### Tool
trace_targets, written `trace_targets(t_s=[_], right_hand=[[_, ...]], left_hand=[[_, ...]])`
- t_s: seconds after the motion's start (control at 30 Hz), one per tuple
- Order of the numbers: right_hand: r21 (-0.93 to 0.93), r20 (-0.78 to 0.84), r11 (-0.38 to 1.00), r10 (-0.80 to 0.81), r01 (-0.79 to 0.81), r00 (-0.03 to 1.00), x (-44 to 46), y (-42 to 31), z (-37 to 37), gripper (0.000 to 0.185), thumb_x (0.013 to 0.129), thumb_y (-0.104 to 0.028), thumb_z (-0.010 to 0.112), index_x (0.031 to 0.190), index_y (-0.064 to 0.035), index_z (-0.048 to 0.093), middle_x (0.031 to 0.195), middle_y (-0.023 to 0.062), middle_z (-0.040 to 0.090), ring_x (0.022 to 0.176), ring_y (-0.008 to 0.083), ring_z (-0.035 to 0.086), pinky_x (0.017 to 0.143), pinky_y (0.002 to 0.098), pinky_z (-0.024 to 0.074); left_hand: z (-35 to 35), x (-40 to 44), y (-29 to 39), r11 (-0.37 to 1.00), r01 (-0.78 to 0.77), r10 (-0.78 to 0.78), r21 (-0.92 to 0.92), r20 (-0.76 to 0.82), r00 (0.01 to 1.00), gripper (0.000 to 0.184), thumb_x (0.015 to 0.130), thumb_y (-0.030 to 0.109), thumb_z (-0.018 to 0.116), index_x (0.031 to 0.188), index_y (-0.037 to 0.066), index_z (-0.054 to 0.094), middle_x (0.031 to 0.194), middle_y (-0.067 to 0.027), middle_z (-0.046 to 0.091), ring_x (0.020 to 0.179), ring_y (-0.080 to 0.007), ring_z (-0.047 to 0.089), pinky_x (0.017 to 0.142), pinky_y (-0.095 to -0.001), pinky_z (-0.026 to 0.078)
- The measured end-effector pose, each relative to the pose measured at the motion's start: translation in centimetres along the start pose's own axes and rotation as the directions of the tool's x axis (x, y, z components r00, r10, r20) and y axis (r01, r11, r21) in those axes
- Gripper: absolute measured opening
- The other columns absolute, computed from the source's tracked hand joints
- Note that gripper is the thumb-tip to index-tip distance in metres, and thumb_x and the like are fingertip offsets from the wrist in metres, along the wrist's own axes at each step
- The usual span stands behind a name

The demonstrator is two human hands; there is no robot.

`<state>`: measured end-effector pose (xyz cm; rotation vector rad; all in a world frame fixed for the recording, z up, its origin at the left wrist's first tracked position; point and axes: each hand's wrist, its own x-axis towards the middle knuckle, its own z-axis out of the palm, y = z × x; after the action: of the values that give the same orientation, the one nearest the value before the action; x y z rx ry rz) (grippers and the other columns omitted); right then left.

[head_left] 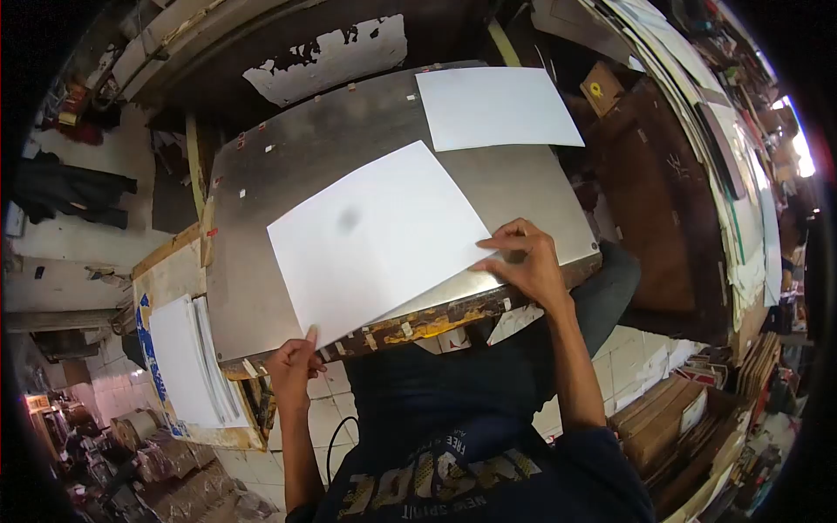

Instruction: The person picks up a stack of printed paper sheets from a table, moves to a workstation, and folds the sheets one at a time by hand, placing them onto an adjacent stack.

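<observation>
A white sheet [384, 235] lies slanted over the front half of the metal-topped table [240, 288], with a grey smudge left of its middle. My left hand [295, 359] pinches the sheet's near left corner, which juts past the table's front edge. At the near right corner, my right hand [523, 257] grips the sheet between thumb and fingers. A second white sheet [497, 109] rests at the table's far right and hangs a little over the side. Whether either sheet is a single layer or several, I cannot tell.
To the left, a low stand [174, 270] bears a stack of white sheets [187, 362]. A brown wooden cabinet [649, 209] stands at the right, beside leaning boards [697, 113]. Cardboard pieces [663, 418] sit in a box on the lower right. Dark clothing [70, 187] is at the far left.
</observation>
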<state>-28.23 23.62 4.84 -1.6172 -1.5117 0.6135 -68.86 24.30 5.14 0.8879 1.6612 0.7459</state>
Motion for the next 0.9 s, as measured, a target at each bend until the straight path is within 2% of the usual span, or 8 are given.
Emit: trace_targets(t_s=[0.1, 0.23, 0.4, 0.67, 0.77, 0.8, 0.83, 0.9], right_hand=[[-0.054, -0.012, 0.997, -0.048, 0.047, 0.999, 0.6, 1.2, -0.2, 0.033, 0.064, -0.017, 0.092, 0.096, -0.0134, 0.083, 0.093, 0.0053, 0.068, 0.091, 0.0217, 0.06, 0.078, 0.0363, 0.0506], [-0.051, 0.027, 0.996, -0.071, 0.072, 0.997, 0.8, 1.3, -0.5, 0.029, 0.067, -0.018, 0.09, 0.094, -0.0127, 0.083, 0.09, 0.0044, 0.065, 0.093, 0.0218, 0.057, 0.082, 0.0351, 0.0484], [-0.085, 0.024, 0.986, -0.143, 0.144, 0.99, 0.6, 1.9, -0.1, 0.028, 0.071, -0.017, 0.088, 0.098, -0.0133, 0.082, 0.091, 0.0045, 0.065, 0.092, 0.0215, 0.057, 0.083, 0.0347, 0.0474], [-0.027, -0.005, 0.983, -0.182, 0.182, 0.983, 0.5, 2.4, 0.2, 0.025, 0.075, -0.019, 0.087, 0.098, -0.0118, 0.082, 0.088, 0.0087, 0.063, 0.085, 0.024, 0.059, 0.077, 0.0361, 0.0483], [-0.085, 0.002, 0.986, -0.142, 0.142, 0.99, 0.0, 0.3, 0.1, 0.026, 0.076, -0.019, 0.087, 0.098, -0.0068, 0.081, 0.084, 0.0093, 0.065, 0.081, 0.0229, 0.061, 0.073, 0.0338, 0.0486], [-0.091, -0.065, 0.976, -0.204, 0.198, 0.977, 0.0, 0.7, 0.6, 0.021, 0.078, -0.016, 0.084, 0.095, -0.0037, 0.079, 0.083, 0.0089, 0.066, 0.079, 0.0214, 0.062, 0.07, 0.0342, 0.0484], [-0.099, -0.085, 0.966, -0.248, 0.239, 0.965, 0.1, 1.0, 0.7, 0.02, 0.082, -0.015, 0.082, 0.096, -0.0018, 0.077, 0.083, 0.0085, 0.066, 0.077, 0.0191, 0.061, 0.067, 0.0325, 0.0475], [-0.125, -0.243, 0.976, -0.206, 0.18, 0.948, -0.3, 2.0, 2.1, 0.02, 0.093, -0.018, 0.073, 0.097, 0.0021, 0.072, 0.079, 0.0066, 0.066, 0.068, 0.0107, 0.054, 0.057, 0.0274, 0.0414]], left_hand=[[0.2, 0.8, 2.4, 0.951, 0.061, -0.01, -0.305, 0.164, 0.986, 0.026, 0.091, 0.027, 0.076, 0.085, 0.003, 0.068, 0.066, -0.0018, 0.065, 0.048, -0.0095, 0.059, 0.043, -0.0231, 0.041], [1.2, 2.0, 5.5, 0.983, 0.101, -0.078, -0.155, 0.15, 0.986, 0.044, 0.097, 0.041, 0.066, 0.108, -0.001, 0.068, 0.085, -0.0083, 0.071, 0.059, -0.0143, 0.066, 0.053, -0.0239, 0.057], [-0.5, 8.0, 3.8, 0.955, 0.143, -0.022, -0.259, 0.419, 0.908, 0.066, 0.099, 0.055, 0.056, 0.134, -0.001, 0.056, 0.115, -0.0197, 0.069, 0.105, -0.0297, 0.068, 0.094, -0.0483, 0.057], [0.9, 11.1, 6.5, 0.956, 0.156, 0.048, -0.247, 0.659, 0.751, 0.07, 0.099, 0.055, 0.055, 0.144, 0.001, 0.045, 0.13, -0.0184, 0.061, 0.111, -0.0329, 0.065, 0.094, -0.0573, 0.057], [2.8, 11.6, 4.7, 0.949, -0.057, 0.196, -0.31, 0.437, 0.878, 0.059, 0.095, 0.033, 0.072, 0.135, -0.004, 0.051, 0.124, -0.0144, 0.063, 0.106, -0.0247, 0.066, 0.092, -0.0433, 0.059], [3.1, 13.2, 3.0, 0.892, -0.133, 0.355, -0.432, 0.488, 0.797, 0.056, 0.093, 0.03, 0.075, 0.132, -0.005, 0.054, 0.122, -0.0144, 0.065, 0.108, -0.0228, 0.064, 0.092, -0.0363, 0.055], [3.7, 12.9, 2.6, 0.921, -0.212, 0.31, -0.327, 0.284, 0.907, 0.051, 0.094, 0.026, 0.074, 0.129, -0.005, 0.056, 0.12, -0.0141, 0.066, 0.109, -0.0226, 0.063, 0.095, -0.0364, 0.052], [3.4, 9.3, 2.7, 0.754, -0.481, 0.596, -0.448, 0.158, 0.788, 0.049, 0.097, 0.021, 0.07, 0.136, -0.004, 0.053, 0.124, -0.0135, 0.065, 0.112, -0.0214, 0.061, 0.099, -0.0368, 0.049]])
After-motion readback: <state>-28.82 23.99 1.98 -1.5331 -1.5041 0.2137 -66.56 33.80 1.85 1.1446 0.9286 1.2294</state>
